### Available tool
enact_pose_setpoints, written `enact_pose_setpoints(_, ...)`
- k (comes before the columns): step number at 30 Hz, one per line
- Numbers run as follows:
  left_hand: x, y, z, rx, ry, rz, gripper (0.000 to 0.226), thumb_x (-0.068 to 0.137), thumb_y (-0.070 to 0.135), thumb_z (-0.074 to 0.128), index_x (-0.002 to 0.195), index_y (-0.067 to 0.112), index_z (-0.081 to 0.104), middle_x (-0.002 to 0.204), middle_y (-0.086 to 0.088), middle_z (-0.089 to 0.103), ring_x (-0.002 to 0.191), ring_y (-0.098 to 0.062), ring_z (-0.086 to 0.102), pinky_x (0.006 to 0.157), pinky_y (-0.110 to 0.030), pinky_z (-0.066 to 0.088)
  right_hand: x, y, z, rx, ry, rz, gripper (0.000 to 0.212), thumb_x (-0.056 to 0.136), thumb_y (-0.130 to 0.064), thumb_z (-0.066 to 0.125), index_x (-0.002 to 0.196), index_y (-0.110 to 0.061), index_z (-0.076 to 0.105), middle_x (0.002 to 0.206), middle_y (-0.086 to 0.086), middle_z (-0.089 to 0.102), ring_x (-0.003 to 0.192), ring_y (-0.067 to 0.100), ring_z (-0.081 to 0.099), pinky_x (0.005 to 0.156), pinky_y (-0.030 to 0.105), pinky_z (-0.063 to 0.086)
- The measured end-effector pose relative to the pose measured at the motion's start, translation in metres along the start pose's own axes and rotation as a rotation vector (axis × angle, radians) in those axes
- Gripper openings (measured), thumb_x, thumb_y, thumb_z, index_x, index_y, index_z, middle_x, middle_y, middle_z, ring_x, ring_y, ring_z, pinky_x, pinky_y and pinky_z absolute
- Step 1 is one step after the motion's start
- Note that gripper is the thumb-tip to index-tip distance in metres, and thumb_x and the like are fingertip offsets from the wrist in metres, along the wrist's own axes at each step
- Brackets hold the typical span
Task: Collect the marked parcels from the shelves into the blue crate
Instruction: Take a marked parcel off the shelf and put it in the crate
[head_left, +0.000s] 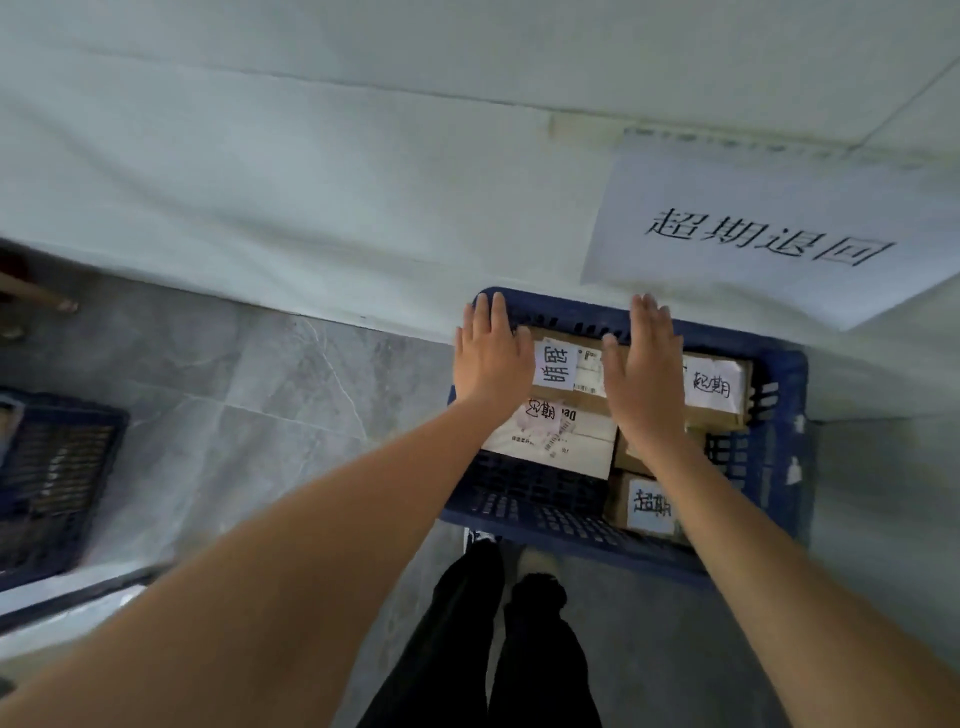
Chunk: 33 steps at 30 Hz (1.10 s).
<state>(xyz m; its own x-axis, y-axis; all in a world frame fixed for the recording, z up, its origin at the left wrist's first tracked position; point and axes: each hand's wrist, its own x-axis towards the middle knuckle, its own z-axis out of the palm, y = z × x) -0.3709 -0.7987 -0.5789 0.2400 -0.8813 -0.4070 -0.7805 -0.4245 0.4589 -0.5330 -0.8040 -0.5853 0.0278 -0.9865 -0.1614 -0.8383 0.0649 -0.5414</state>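
A blue crate (779, 457) stands on the floor against the white wall, below my outstretched arms. Inside it lie several parcels: a brown box (571, 364) with a handwritten white label at the back, a white box (561, 441) in front of it, another labelled brown box (719, 387) at the right, and a small labelled one (647, 504) at the front. My left hand (488, 353) is spread flat, fingers straight, over the crate's back left corner. My right hand (644, 369) is flat too, above the middle parcels. Neither hand holds anything.
A white paper sign (769, 234) with black handwriting hangs on the wall above the crate. A second dark blue crate (57, 473) sits at the left edge. My black-trousered legs (498, 649) stand on grey floor tiles (291, 384) just before the crate.
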Motion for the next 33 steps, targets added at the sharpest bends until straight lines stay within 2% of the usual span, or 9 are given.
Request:
enact_pose_setpoints(4, -0.034, -0.003, -0.042, 0.102, 0.014, 0.043, 0.060, 0.103, 0.035, 0.021, 0.155, 0.013, 0.001, 0.163, -0.005, -0.002, 0.149, -0.021, -0.007, 0.122, -0.038, -0.001, -0.006, -0.028, -0.031, -0.036, -0.097, -0.135, 0.053, 0.104, -0.030, 0.035, 0.151, -0.008, 0.028, 0.161, 0.009, 0.021, 0.150, 0.023, 0.010, 0.122, 0.041, 0.012)
enact_pose_setpoints(12, -0.112, -0.009, -0.131, 0.223, 0.218, 0.078, 0.059, 0.103, 0.031, 0.023, 0.154, 0.010, 0.002, 0.163, -0.006, -0.001, 0.149, -0.022, -0.008, 0.122, -0.038, -0.003, -0.022, -0.108, -0.090, -0.155, -0.180, -0.441, 0.054, 0.105, -0.033, 0.033, 0.154, -0.013, 0.022, 0.162, 0.003, 0.015, 0.150, 0.019, 0.006, 0.122, 0.037, 0.005)
enact_pose_setpoints(18, -0.204, -0.029, -0.198, 0.172, 0.380, -0.105, 0.059, 0.103, 0.026, 0.023, 0.154, 0.009, 0.001, 0.163, -0.005, -0.004, 0.149, -0.020, -0.010, 0.122, -0.038, -0.004, -0.060, -0.201, -0.113, -0.203, -0.209, -0.754, 0.056, 0.104, -0.031, 0.034, 0.154, -0.011, 0.019, 0.162, 0.005, 0.015, 0.150, 0.019, 0.007, 0.120, 0.033, 0.003)
enact_pose_setpoints(26, -0.358, -0.116, -0.294, 0.208, 0.668, -0.409, 0.060, 0.101, 0.027, 0.031, 0.154, 0.009, 0.009, 0.163, -0.005, 0.004, 0.150, -0.020, -0.004, 0.122, -0.037, -0.001, -0.167, -0.355, -0.097, -0.143, -0.262, -1.129, 0.054, 0.103, -0.025, 0.039, 0.152, -0.005, 0.025, 0.160, 0.011, 0.022, 0.150, 0.023, 0.012, 0.121, 0.037, 0.006)
enact_pose_setpoints(30, -0.440, -0.164, -0.312, 0.198, 0.737, -0.583, 0.058, 0.103, 0.030, 0.024, 0.154, 0.010, 0.005, 0.163, -0.003, 0.000, 0.150, -0.019, -0.006, 0.122, -0.037, -0.002, -0.244, -0.415, -0.075, -0.109, -0.313, -1.289, 0.054, 0.102, -0.023, 0.042, 0.151, -0.005, 0.027, 0.159, 0.011, 0.024, 0.150, 0.023, 0.015, 0.120, 0.038, 0.008)
enact_pose_setpoints(33, -0.501, -0.197, -0.312, 0.196, 0.790, -0.691, 0.057, 0.103, 0.030, 0.024, 0.154, 0.011, 0.008, 0.163, -0.004, 0.004, 0.150, -0.019, -0.003, 0.122, -0.036, -0.001, -0.304, -0.448, -0.053, -0.101, -0.348, -1.409, 0.054, 0.102, -0.024, 0.042, 0.151, -0.005, 0.028, 0.159, 0.012, 0.025, 0.149, 0.024, 0.016, 0.120, 0.039, 0.010)
